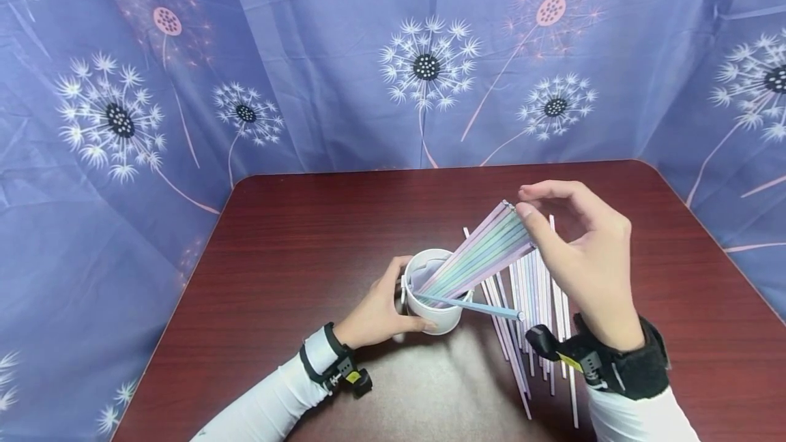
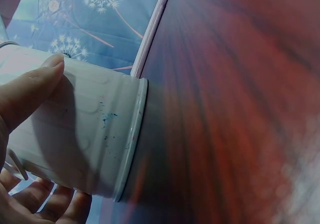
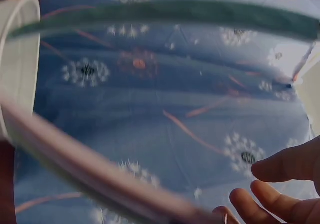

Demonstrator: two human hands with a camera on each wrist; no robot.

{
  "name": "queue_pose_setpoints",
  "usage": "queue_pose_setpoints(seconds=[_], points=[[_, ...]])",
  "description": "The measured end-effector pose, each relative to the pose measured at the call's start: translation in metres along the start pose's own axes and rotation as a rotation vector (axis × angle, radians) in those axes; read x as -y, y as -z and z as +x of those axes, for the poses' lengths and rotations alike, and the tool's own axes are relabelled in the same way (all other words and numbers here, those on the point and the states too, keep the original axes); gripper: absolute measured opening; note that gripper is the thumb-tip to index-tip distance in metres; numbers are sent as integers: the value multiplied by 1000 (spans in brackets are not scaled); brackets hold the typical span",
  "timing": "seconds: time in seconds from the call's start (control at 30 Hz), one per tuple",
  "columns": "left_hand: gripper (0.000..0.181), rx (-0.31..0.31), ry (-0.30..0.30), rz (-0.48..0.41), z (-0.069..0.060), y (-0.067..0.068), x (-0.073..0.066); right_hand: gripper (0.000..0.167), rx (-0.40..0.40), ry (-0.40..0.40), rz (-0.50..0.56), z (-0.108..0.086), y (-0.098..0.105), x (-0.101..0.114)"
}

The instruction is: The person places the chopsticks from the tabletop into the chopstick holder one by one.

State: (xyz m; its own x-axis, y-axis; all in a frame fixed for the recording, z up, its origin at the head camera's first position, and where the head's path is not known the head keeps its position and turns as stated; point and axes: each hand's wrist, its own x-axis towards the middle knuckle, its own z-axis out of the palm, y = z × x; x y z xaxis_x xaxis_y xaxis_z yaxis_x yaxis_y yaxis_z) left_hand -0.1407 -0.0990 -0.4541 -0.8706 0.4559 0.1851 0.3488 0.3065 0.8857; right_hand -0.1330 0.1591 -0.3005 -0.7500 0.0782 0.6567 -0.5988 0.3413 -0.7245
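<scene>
On the dark red tabletop [image 1: 295,237] in front of me, a scatter of loose straws [image 1: 535,288] lies just to the right of the white cup [image 1: 443,319], mostly in one pale sheaf of pinks, lilacs and blues. A single blue straw [image 1: 485,307] leans out of the cup on its own and crosses above that heap, between the cup and the right wrist's black strap [image 1: 645,360]. Behind it all hangs a blue cloth [image 1: 344,87] printed with dandelions (cheerful things, white and pink). The left hand [image 1: 377,309] has the cup in its grasp, thumb on the near side and fingers round the far side. The bundle of straws [image 1: 475,258] stands inside the cup, slanting up and to the right, so that its upper ends come right beside the thumb of the right hand [image 1: 591,264]. That hand is held with thumb and fingers well parted, the fingers bent over and closed round nothing; whether the thumb brushes the straw ends, I can't tell. Both wrists carry small black devices, with a yellow tag [image 1: 571,362] on the right one too small to read. Down near the cup's base, the left wrist view shows a few blue flecks [image 2: 106,119], marks rather than letters.
</scene>
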Motion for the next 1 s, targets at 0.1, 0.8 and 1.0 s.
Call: queue_pose_setpoints(seconds=[0.1, 0.8, 1.0], points=[[94, 3, -2, 0, 0, -1, 5, 20, -54, -46, -76, 5, 10, -8], [94, 2, -15, 2, -2, -4, 10, 31, 852, -707, -780, 19, 84, -144], [97, -8, -21, 5, -3, -5, 9, 20, 966, -792, -684, 12, 83, -164]])
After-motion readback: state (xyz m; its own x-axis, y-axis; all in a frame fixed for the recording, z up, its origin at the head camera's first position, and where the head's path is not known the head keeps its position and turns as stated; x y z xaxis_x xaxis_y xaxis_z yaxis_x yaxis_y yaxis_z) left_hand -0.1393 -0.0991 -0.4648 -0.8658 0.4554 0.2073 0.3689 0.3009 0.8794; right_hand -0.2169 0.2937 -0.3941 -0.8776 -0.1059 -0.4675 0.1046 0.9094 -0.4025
